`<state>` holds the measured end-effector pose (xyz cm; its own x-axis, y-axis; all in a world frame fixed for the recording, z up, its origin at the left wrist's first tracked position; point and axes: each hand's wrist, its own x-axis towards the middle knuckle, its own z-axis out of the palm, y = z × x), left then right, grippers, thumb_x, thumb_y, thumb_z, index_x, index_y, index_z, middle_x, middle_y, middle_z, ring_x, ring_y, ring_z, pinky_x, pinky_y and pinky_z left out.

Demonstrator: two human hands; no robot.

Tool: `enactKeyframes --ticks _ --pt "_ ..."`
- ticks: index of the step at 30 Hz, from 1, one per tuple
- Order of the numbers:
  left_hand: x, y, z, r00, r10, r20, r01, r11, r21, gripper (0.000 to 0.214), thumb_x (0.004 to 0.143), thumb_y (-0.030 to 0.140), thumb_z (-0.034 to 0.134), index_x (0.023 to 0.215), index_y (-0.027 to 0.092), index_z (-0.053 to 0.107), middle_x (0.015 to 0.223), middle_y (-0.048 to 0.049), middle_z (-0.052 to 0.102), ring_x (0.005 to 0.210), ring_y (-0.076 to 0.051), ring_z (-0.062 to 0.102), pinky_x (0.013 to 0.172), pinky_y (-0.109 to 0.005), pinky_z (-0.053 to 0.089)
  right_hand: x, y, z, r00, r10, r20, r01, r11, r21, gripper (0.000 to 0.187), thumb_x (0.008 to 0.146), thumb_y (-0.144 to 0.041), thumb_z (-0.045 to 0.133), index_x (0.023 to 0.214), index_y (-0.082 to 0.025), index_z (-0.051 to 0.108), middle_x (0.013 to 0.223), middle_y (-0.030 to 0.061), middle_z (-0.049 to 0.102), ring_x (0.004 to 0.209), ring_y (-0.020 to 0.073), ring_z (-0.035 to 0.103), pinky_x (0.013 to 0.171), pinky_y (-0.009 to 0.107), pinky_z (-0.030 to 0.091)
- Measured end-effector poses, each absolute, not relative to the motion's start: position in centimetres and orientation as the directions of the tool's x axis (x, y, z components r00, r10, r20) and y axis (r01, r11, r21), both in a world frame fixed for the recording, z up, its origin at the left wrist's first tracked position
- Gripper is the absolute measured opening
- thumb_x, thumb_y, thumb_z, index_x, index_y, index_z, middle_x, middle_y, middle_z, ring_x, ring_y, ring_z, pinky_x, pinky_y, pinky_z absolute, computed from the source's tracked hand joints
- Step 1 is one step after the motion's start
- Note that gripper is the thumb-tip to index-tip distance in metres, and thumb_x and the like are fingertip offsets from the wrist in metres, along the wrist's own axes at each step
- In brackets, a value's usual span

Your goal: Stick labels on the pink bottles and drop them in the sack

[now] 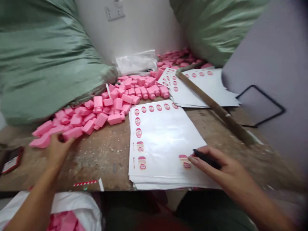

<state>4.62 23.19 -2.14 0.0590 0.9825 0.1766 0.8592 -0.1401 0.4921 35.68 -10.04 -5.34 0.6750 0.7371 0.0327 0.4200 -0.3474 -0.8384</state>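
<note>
My left hand reaches into the near edge of a heap of small pink bottles. Its thumb and fingers are curled at the end of one pink bottle, and part of the fingers is hidden. On the right, my right hand is closed around a slim black tool whose kind I cannot make out. Its fingertips touch a pink-and-cream sticker on the top sheet of a stack of white label sheets. Other stickers run along the sheet's left and far edges.
More label sheets lie behind, under a wooden bar. Large green sacks flank the wooden table. A phone-like dark object lies at far left. Below the edge, a white sack holds pink pieces.
</note>
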Motion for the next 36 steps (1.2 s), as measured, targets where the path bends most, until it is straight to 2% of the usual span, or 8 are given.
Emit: enactKeyframes --ticks 3,5,9,14,18,22,29,36 --pt "5.6 21.7 -0.6 0.032 0.992 0.121 0.627 -0.115 0.771 0.022 0.072 0.039 0.052 0.081 0.023 0.042 0.091 -0.0017 0.065 0.107 -0.028 0.06 0.089 -0.044 0.051 35.3 -10.4 -5.3 0.638 0.768 -0.061 0.445 -0.432 -0.785 0.039 0.08 -0.06 0.054 0.078 -0.023 0.067 0.072 0.0027 0.069 0.064 0.0199 0.062 0.056 0.029 0.047" --pt "7.4 20.1 0.3 0.078 0.996 -0.04 0.242 0.02 0.97 0.015 0.07 0.033 0.051 0.08 0.022 0.047 0.086 -0.0016 0.069 0.106 -0.026 0.062 0.088 -0.043 0.053 34.9 -10.6 -5.6 0.613 0.785 -0.084 0.467 -0.446 -0.764 0.037 0.085 -0.056 0.05 0.083 -0.023 0.067 0.074 0.003 0.069 0.066 0.0199 0.062 0.058 0.03 0.046" --pt "12.5 16.2 1.1 0.287 0.913 -0.289 -0.315 0.374 0.872 0.016 0.068 0.025 0.06 0.083 0.019 0.058 0.08 -0.0026 0.073 0.097 -0.027 0.066 0.088 -0.051 0.054 34.0 -10.4 -5.9 0.563 0.825 -0.053 0.487 -0.383 -0.785 0.033 0.089 -0.049 0.046 0.088 -0.023 0.066 0.08 0.004 0.069 0.073 0.0208 0.063 0.064 0.031 0.046" --pt "18.0 9.9 0.2 0.585 0.727 -0.359 -0.053 0.476 0.878 0.035 0.062 0.023 0.076 0.093 0.019 0.059 0.083 -0.0028 0.072 0.077 -0.02 0.067 0.071 -0.032 0.056 34.4 -10.3 -5.6 0.595 0.802 -0.042 0.487 -0.402 -0.775 0.033 0.091 -0.046 0.041 0.086 -0.023 0.065 0.075 0.0024 0.068 0.068 0.019 0.062 0.061 0.03 0.045" --pt "20.0 6.3 -0.5 0.694 0.626 -0.354 0.221 0.283 0.933 0.063 0.056 0.029 0.08 0.111 0.025 0.05 0.083 0.0 0.067 0.072 -0.016 0.061 0.062 -0.024 0.046 35.5 -10.7 -6.0 0.631 0.776 -0.003 0.588 -0.481 -0.651 0.03 0.087 -0.044 0.045 0.085 -0.024 0.067 0.077 0.0028 0.071 0.069 0.0217 0.063 0.062 0.033 0.044" --pt "20.6 5.9 -0.3 0.764 0.586 -0.269 0.38 -0.072 0.922 0.05 0.062 0.034 0.074 0.106 0.027 0.053 0.087 -0.0002 0.065 0.078 -0.02 0.059 0.069 -0.031 0.046 35.7 -10.8 -6.6 0.608 0.791 0.071 0.694 -0.486 -0.531 0.025 0.089 -0.039 0.045 0.087 -0.025 0.066 0.075 0.001 0.071 0.065 0.0217 0.063 0.062 0.033 0.041" --pt "21.6 3.8 -2.0 0.969 0.061 -0.239 0.214 -0.686 0.696 0.035 0.069 0.013 0.055 0.103 0.02 0.058 0.119 -0.0063 0.063 0.101 -0.026 0.052 0.088 -0.043 0.043 36.0 -11.1 -7.0 0.579 0.805 0.128 0.754 -0.47 -0.46 0.022 0.092 -0.033 0.044 0.088 -0.024 0.063 0.073 -0.0002 0.071 0.06 0.0188 0.062 0.061 0.032 0.037" --pt "21.0 3.8 -3.3 0.964 -0.009 -0.265 0.16 -0.777 0.609 0.043 0.071 0.013 0.053 0.113 0.021 0.059 0.144 0.0002 0.049 0.105 -0.027 0.047 0.093 -0.046 0.043 35.5 -11.1 -7.0 0.513 0.842 0.169 0.809 -0.407 -0.424 0.019 0.093 -0.028 0.044 0.088 -0.023 0.062 0.074 -0.0023 0.072 0.06 0.0175 0.064 0.062 0.033 0.033"
